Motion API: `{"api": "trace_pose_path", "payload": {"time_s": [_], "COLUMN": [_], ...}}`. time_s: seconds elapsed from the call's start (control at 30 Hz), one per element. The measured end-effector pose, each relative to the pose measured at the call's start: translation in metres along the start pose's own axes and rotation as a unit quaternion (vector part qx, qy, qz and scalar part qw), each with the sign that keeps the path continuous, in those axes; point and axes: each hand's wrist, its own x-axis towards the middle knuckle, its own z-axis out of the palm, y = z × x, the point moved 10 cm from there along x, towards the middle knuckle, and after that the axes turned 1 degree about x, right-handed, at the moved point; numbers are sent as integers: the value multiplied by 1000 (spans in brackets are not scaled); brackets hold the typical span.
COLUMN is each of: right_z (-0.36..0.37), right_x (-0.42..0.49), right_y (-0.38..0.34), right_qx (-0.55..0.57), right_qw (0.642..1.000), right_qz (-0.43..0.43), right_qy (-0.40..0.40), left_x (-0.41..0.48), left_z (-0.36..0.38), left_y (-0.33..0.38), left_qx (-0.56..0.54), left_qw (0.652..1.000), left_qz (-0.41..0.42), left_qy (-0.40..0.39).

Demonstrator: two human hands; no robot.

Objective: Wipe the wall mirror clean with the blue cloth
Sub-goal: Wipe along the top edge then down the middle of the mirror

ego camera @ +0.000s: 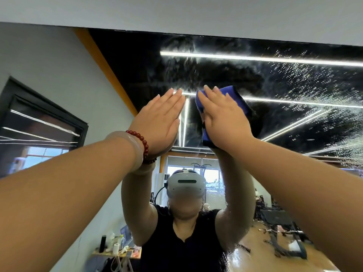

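The wall mirror fills most of the view and carries spray droplets on its upper right and smeared streaks near the top middle. My right hand presses the folded blue cloth flat against the glass with straight fingers. My left hand lies flat on the mirror just left of the cloth, fingers straight and together, holding nothing. A red bead bracelet and a pale bangle sit on my left wrist. Part of the cloth is hidden under my right hand.
The mirror's top edge meets a grey wall above. The glass reflects a person with a headset, a room with ceiling light strips, a cluttered table and a wooden floor.
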Motion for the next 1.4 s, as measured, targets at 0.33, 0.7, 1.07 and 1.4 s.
{"api": "trace_pose_path", "payload": {"time_s": [0.33,0.7,1.07,1.4], "right_z": [3,10,10,12], "right_x": [-17,-29,-36,-56], "right_y": [-2,-20,7,0], "right_qx": [-7,-38,-69,-59], "right_qw": [999,998,996,996], "right_qz": [-31,-53,47,47], "right_qy": [8,-19,-36,-42], "left_x": [-4,-27,-29,-33], "left_z": [0,1,0,-2], "left_y": [-3,-1,1,4], "left_qx": [-11,-20,-17,-31], "left_qw": [1000,999,999,998], "left_qz": [-19,-25,-26,-54], "left_qy": [-12,-2,-9,-14]}}
